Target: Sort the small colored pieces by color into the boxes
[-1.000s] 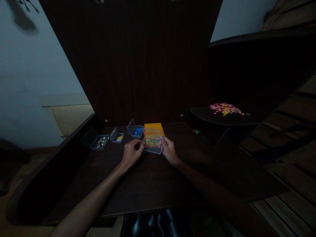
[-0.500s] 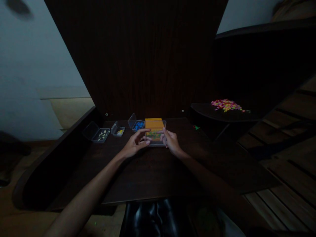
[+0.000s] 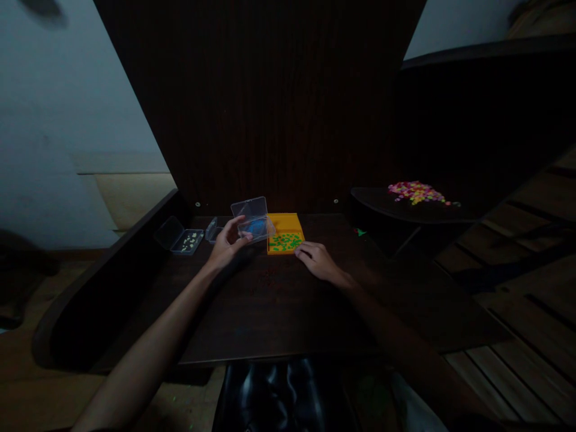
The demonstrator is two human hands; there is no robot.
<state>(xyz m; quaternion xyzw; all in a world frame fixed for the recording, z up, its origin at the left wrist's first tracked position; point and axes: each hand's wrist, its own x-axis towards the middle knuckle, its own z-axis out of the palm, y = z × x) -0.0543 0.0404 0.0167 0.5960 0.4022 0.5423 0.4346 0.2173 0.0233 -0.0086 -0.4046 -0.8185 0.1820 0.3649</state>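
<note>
My left hand [image 3: 228,245] grips a clear plastic box [image 3: 250,209] by its left side, fingers behind and thumb in front. Its hinged lid stands open, and blue pieces [image 3: 256,227] show through the clear plastic. Just right of it lies an open yellow box [image 3: 285,223] with small green pieces [image 3: 285,242] in its front half. At that box's front right corner rests my right hand [image 3: 316,258], its fingers curled together; whether they pinch anything is hidden. Small dark red bits [image 3: 269,279] lie scattered on the dark table in front of the boxes.
Two more open clear boxes stand to the left: one with pale pieces [image 3: 191,241], and a smaller box [image 3: 213,231] partly behind my left hand. A colourful heap of pieces [image 3: 416,192] lies on the right corner shelf [image 3: 369,195]. A green item [image 3: 359,232] sits below it.
My left hand has moved left with the clear box, away from the yellow box. My right hand has let go of it and dropped to the yellow box's corner. Red bits now show on the table.
</note>
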